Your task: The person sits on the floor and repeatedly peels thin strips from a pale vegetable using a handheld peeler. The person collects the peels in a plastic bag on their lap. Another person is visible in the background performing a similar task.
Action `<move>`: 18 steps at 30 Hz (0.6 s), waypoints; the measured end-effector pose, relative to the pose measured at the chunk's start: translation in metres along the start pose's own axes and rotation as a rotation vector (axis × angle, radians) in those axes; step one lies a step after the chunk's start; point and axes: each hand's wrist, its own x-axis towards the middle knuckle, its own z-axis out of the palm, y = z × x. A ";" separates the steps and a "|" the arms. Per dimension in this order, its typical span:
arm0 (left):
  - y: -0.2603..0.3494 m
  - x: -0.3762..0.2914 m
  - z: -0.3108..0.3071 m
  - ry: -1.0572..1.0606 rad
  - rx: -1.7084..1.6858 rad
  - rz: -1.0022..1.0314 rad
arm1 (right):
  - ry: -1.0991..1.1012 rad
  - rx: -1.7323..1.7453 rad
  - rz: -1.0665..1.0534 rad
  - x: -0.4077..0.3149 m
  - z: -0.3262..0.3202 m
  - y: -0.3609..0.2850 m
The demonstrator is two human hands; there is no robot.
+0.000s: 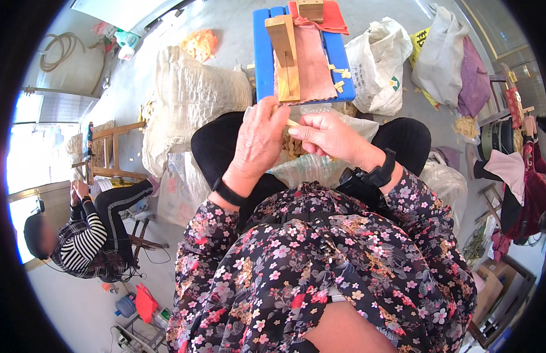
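Observation:
Before my chest, both hands meet over one small pale-yellow strip (292, 123). My left hand (260, 137), back upward, has its fingers curled around one end. My right hand (326, 136) pinches the other end between thumb and fingers. Below them, an open clear plastic bag (310, 170) between my knees holds light-brown pieces (292, 148), partly hidden by the hands. Just beyond my fingertips stands a blue plastic stool (265, 66) spread with a pink cloth (311, 66). On the cloth rests a wooden stand (279, 26) with a thin rod along it.
Several pale scraps (340, 79) lie at the stool's right edge, and a red cloth (337, 20) covers its far end. A large stuffed sack (198, 88) stands left, a white woven sack (379, 66) right. Farther left, another person (87, 234) sits by a wooden frame (116, 150).

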 end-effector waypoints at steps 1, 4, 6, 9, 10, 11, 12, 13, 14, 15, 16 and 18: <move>-0.008 0.001 0.003 0.032 0.044 0.018 | 0.008 -0.032 -0.086 -0.001 0.000 -0.001; -0.030 0.000 0.007 0.066 0.144 0.147 | 0.076 -0.103 -0.194 -0.001 0.011 -0.006; -0.045 0.004 0.009 0.135 0.147 0.270 | 0.146 -0.219 -0.327 -0.004 0.019 -0.009; -0.060 0.009 0.013 0.099 0.130 0.213 | 0.210 -0.224 -0.364 -0.005 0.026 -0.013; -0.060 0.010 0.016 0.059 0.103 0.111 | 0.250 -0.206 -0.415 -0.002 0.025 -0.015; -0.060 0.012 0.018 0.034 0.068 0.002 | 0.269 -0.174 -0.504 0.001 0.024 -0.015; -0.059 0.014 0.020 0.007 0.031 -0.107 | 0.295 -0.242 -0.469 0.008 0.015 -0.016; -0.058 0.016 0.022 -0.032 -0.362 -0.303 | 0.330 -0.208 -0.436 0.017 0.007 -0.017; -0.057 0.019 0.023 -0.072 -0.757 -0.493 | 0.355 -0.170 -0.420 0.024 -0.003 -0.016; -0.056 0.023 0.024 -0.096 -1.191 -0.626 | 0.381 -0.131 -0.385 0.031 -0.013 -0.015; -0.056 0.025 0.023 -0.082 -1.492 -0.701 | 0.418 -0.186 -0.393 0.037 -0.022 -0.013; -0.057 0.030 0.021 -0.080 -1.523 -0.760 | 0.510 -0.295 -0.331 0.047 -0.035 -0.008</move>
